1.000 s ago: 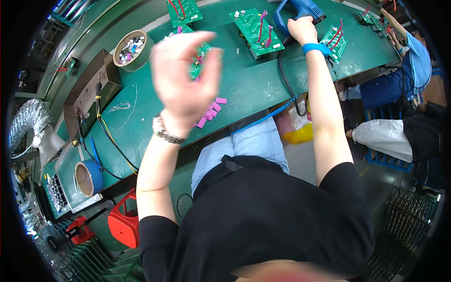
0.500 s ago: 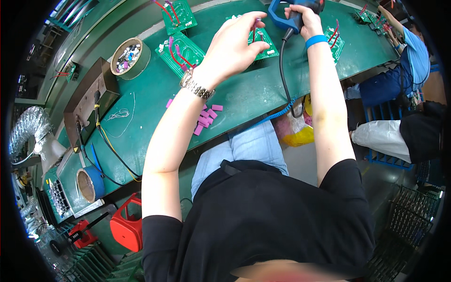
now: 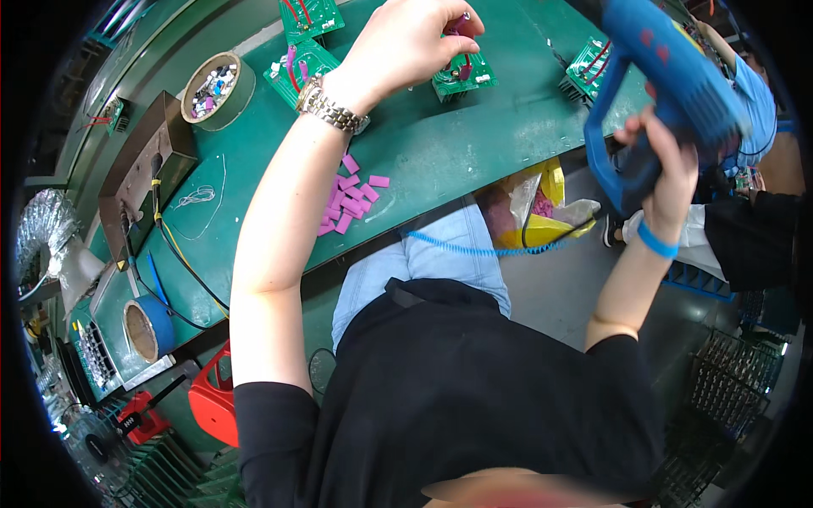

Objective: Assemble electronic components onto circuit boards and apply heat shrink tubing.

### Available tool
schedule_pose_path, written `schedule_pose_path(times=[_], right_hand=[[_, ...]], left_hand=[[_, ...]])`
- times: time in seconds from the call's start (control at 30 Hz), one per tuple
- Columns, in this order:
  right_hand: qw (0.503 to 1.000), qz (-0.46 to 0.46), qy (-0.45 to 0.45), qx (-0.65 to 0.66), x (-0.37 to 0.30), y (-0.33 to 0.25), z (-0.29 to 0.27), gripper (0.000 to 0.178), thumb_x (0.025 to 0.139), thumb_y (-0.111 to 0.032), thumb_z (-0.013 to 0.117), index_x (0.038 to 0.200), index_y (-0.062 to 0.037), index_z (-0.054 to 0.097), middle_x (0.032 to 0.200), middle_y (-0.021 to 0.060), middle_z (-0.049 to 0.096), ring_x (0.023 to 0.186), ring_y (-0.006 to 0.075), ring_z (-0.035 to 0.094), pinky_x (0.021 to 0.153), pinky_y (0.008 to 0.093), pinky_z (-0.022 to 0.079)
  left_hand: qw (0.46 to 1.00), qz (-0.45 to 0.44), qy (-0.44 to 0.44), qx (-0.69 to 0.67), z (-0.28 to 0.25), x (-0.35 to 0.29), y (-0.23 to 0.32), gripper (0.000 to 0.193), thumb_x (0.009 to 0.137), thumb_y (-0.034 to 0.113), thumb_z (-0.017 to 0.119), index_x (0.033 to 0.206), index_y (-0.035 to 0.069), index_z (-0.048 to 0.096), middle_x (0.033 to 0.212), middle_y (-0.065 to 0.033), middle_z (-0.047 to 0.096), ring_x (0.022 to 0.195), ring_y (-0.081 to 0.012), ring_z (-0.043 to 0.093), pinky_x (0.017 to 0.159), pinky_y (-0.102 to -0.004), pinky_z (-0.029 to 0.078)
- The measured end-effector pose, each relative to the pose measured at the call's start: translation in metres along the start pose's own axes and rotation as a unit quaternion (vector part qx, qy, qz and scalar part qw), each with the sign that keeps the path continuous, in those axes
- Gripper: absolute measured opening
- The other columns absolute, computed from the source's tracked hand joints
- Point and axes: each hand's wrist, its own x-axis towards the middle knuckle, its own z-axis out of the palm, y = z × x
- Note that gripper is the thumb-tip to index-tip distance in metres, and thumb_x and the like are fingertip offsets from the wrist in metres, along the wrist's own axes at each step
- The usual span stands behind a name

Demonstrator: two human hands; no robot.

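My left hand [image 3: 405, 41] is over a green circuit board [image 3: 481, 76], with thumb and fingers closed round a wire lead with a purple sleeve [image 3: 462, 23] that rises from the board. My right hand [image 3: 673, 173] grips the handle of a blue heat gun [image 3: 669, 68], off the table's front edge at the right and slightly blurred. Left of the held board lies another board [image 3: 315, 61], partly behind my left hand, its leads also in purple sleeves. A loose heap of short purple sleeves [image 3: 349, 203] lies near the table edge, below my left wrist.
Another board with red wires [image 3: 584, 72] stands at the right on the green table [image 3: 432, 144]. A round tub of small parts [image 3: 218, 91] and a metal trough [image 3: 148, 169] with black cables are at the left. A co-worker [image 3: 749, 110] sits at the right; a yellow bag [image 3: 550, 182] is below the table.
My right hand has swung the heat gun right and toward me, off the table. My left hand has moved slightly up and left, and its fingers have closed on the sleeved lead.
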Motion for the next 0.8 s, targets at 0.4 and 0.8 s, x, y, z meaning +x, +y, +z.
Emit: schedule_pose_path(times=[0.4,0.8], right_hand=[[0.981,0.114,-0.132,-0.090,-0.091,-0.027,-0.038,0.055,0.076,-0.013,0.062,0.125,0.0074,0.047,0.106,0.0219,0.059,0.062,0.0170,0.056,0.060,0.0268,0.045],[0.974,0.138,-0.142,-0.106,-0.104,-0.027,-0.029,0.037,0.075,0.000,0.057,0.111,0.0081,0.057,0.100,0.0167,0.065,0.064,0.0137,0.059,0.060,0.0265,0.048]], left_hand=[[0.988,0.054,0.049,0.137,0.015,0.008,-0.019,0.020,0.080,0.020,0.063,0.093,0.005,0.063,0.084,-0.0156,0.066,0.080,-0.0322,0.065,0.073,-0.0386,0.050],[0.989,0.067,0.045,0.123,0.018,0.010,-0.017,0.020,0.079,0.018,0.061,0.094,0.005,0.060,0.082,-0.0153,0.066,0.079,-0.0312,0.065,0.072,-0.0385,0.050]])
